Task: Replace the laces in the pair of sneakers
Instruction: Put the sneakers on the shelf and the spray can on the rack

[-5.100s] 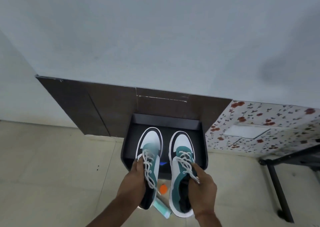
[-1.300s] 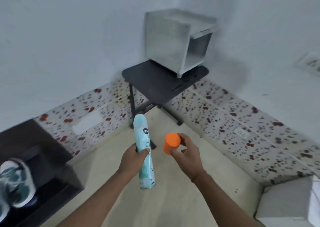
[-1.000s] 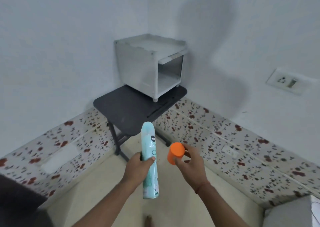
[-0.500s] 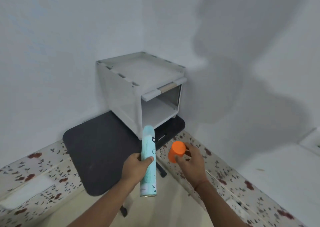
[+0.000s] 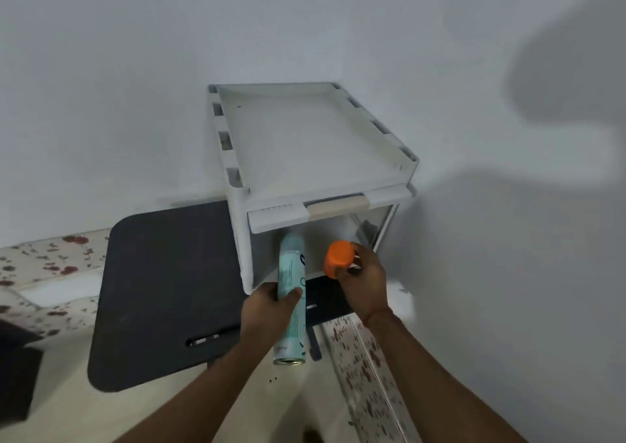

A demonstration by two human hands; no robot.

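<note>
Closer now to the white cabinet (image 5: 315, 171), my left hand (image 5: 267, 314) grips the spray can (image 5: 290, 293) mid-body and my right hand (image 5: 364, 280) pinches the orange cap (image 5: 338, 258), both before its open front. Both look light, rigid and smooth, so I'd keep a firm wrap.

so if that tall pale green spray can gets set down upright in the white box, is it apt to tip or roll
Probably tippy: the tall pale green spray can is slender with a narrow round base. On its side the smooth cylinder would likely roll. The left hand wraps it easily, so it seems light, though its fill is unknowable. The white plastic storage box offers a flat shelf.
</note>
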